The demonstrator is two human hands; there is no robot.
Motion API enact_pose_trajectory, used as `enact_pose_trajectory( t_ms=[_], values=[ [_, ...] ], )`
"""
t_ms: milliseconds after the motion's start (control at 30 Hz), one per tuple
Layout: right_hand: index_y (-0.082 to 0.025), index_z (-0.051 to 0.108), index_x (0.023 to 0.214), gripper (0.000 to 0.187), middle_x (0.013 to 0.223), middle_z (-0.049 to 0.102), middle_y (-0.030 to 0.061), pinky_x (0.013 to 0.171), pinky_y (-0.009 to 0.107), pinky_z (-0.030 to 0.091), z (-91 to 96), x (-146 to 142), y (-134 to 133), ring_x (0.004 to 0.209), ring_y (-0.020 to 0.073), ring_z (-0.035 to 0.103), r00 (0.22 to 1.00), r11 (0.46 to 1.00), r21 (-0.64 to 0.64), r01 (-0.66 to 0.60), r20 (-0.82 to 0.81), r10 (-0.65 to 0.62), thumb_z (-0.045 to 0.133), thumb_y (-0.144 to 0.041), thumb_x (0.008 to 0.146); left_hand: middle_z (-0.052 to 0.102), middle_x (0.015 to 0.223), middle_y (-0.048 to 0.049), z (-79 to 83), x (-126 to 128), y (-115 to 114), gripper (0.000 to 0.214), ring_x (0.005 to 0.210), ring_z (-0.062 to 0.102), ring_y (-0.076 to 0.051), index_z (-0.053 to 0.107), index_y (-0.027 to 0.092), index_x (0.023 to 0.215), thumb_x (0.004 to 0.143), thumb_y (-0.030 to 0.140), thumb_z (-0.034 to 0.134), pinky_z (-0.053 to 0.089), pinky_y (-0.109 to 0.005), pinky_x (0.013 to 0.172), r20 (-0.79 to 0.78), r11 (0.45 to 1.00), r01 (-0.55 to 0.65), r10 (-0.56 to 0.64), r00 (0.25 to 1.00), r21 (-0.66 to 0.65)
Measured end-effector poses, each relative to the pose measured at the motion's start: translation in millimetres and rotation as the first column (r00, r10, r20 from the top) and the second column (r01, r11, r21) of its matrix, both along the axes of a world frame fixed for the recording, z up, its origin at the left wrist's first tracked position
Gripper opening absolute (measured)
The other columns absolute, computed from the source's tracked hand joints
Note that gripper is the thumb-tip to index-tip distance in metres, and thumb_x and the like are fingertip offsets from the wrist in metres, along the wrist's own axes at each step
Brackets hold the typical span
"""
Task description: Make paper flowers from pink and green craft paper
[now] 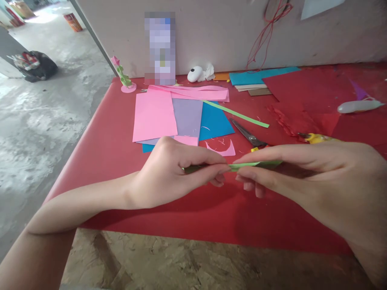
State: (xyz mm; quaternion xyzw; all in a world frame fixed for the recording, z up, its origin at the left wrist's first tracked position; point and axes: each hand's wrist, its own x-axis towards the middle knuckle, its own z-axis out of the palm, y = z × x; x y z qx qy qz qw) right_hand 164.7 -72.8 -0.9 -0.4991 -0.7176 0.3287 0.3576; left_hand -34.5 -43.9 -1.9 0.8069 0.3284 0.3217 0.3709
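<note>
A narrow strip of green paper [244, 165] is stretched level between my two hands, above the front part of the red table [193, 213]. My left hand [181, 169] pinches it between thumb and fingers near its middle. From the other side my right hand [290, 169] pinches it too, with the fingertips of both hands close together. The strip looks folded lengthwise, and its ends are partly hidden by my hands. Just beyond my right hand lie scissors [249, 135], their handles partly covered. A second green strip [238, 112] rests flat behind them.
Pink paper [154, 117], purple paper [188, 117] and blue paper [214, 121] overlap beyond my left hand. A paper flower [122, 76] stands at the back left corner. A white glue bottle [356, 106] lies at the right. A wall [211, 36] closes off the back.
</note>
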Motion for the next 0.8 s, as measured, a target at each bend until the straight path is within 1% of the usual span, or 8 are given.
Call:
enact_pose_trajectory(
  t_ms=[33,133,200,267,400,533,633,800],
  values=[
    [-0.027,0.073,0.078,0.008,0.059,0.063,-0.0067,0.046,0.006,0.046,1.5,1.4,1.8,0.048,0.0025,0.057,1.0,0.996,-0.088,0.008,-0.023,-0.01,0.066,-0.029,0.081,0.074,0.068,0.0024,-0.4,-0.2,-0.1,0.015,0.055,0.068,-0.008,0.071,0.016,0.075,0.085,0.017,0.059,0.049,-0.013,0.049,0.012,1.0,0.002,-0.002,1.0,-0.001],
    [-0.021,0.074,0.078,0.034,0.062,0.065,0.001,0.044,0.011,0.047,4.1,7.1,8.4,0.05,0.0081,0.061,0.994,0.946,-0.323,-0.011,-0.104,-0.024,0.057,-0.05,0.085,0.073,0.064,0.0005,-0.9,-0.9,0.8,0.017,0.053,0.067,-0.009,0.071,0.014,0.072,0.085,0.018,0.061,0.048,-0.014,0.045,0.025,1.0,0.026,-0.026,0.999,-0.014],
    [-0.019,0.073,0.076,0.041,0.065,0.066,0.0043,0.041,0.015,0.047,3.5,11.4,11.9,0.05,0.0115,0.061,0.987,0.901,-0.427,-0.071,-0.161,0.001,0.055,-0.055,0.085,0.073,0.063,0.0009,-0.7,-1.4,2.0,0.017,0.049,0.066,-0.009,0.071,0.014,0.072,0.085,0.019,0.061,0.046,-0.014,0.042,0.006,0.999,0.04,-0.04,0.999,-0.014],
    [-0.018,0.073,0.075,0.037,0.068,0.067,0.0048,0.038,0.017,0.046,1.5,15.5,13.8,0.05,0.013,0.061,0.98,0.86,-0.495,-0.124,-0.199,0.026,0.06,-0.052,0.082,0.073,0.064,0.0017,-0.5,-1.8,3.0,0.017,0.047,0.065,-0.009,0.072,0.016,0.073,0.085,0.017,0.06,0.044,-0.015,0.041,-0.014,0.999,0.039,-0.039,0.999,-0.016],
    [-0.019,0.072,0.079,0.026,0.074,0.068,0.0043,0.04,0.017,0.047,-2.5,22.4,13.5,0.055,0.0139,0.064,0.975,0.832,-0.534,-0.153,-0.221,0.037,0.065,-0.044,0.08,0.073,0.064,0.0014,-0.7,-1.6,3.5,0.016,0.05,0.066,-0.01,0.072,0.016,0.072,0.084,0.018,0.061,0.045,-0.016,0.04,-0.005,0.997,0.035,-0.036,0.999,-0.074],
    [-0.018,0.073,0.082,0.026,0.072,0.068,0.005,0.042,0.017,0.048,-2.8,24.1,14.0,0.052,0.013,0.062,0.976,0.828,-0.538,-0.16,-0.214,0.05,0.066,-0.043,0.08,0.073,0.064,0.0013,-0.5,-0.1,3.6,0.018,0.053,0.068,-0.011,0.071,0.015,0.07,0.084,0.018,0.061,0.046,-0.014,0.041,0.009,0.984,0.037,-0.036,0.999,-0.174],
    [-0.02,0.073,0.08,0.023,0.069,0.067,0.0033,0.04,0.017,0.048,-2.3,21.4,15.9,0.05,0.0115,0.061,0.969,0.826,-0.534,-0.182,-0.241,0.058,0.067,-0.042,0.079,0.073,0.064,0.0018,-0.2,0.7,4.1,0.018,0.055,0.069,-0.01,0.07,0.015,0.069,0.084,0.02,0.061,0.051,-0.012,0.046,0.028,0.973,0.038,-0.033,0.999,-0.229],
    [-0.023,0.074,0.083,0.019,0.069,0.067,0.0017,0.042,0.016,0.05,-5.0,19.7,16.2,0.053,0.0116,0.063,0.966,0.833,-0.522,-0.183,-0.251,0.055,0.066,-0.041,0.079,0.073,0.063,0.0018,0.1,0.8,4.2,0.017,0.057,0.07,-0.01,0.07,0.014,0.069,0.083,0.019,0.062,0.055,-0.011,0.054,0.057,0.965,0.043,-0.029,0.998,-0.258]
  ],
)
